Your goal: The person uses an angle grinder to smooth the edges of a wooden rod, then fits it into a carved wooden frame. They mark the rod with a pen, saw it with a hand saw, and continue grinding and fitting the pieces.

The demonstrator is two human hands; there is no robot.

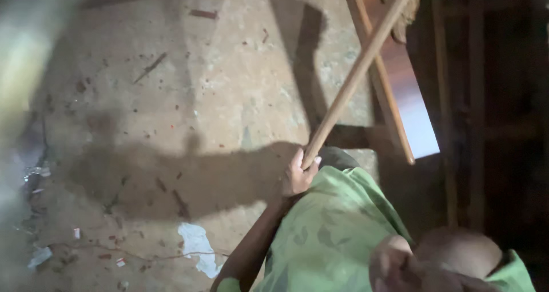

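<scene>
step: likely sweeping | left hand (297,176) grip clamped on wooden pole (357,74) | right grip: cannot tell (blurred) | next: needs steady stroke across littered floor (189,97)

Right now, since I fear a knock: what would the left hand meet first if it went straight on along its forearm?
Beyond the stick that the left hand grips, likely the slanted wooden slat past the floor; depth is unclear.
</scene>
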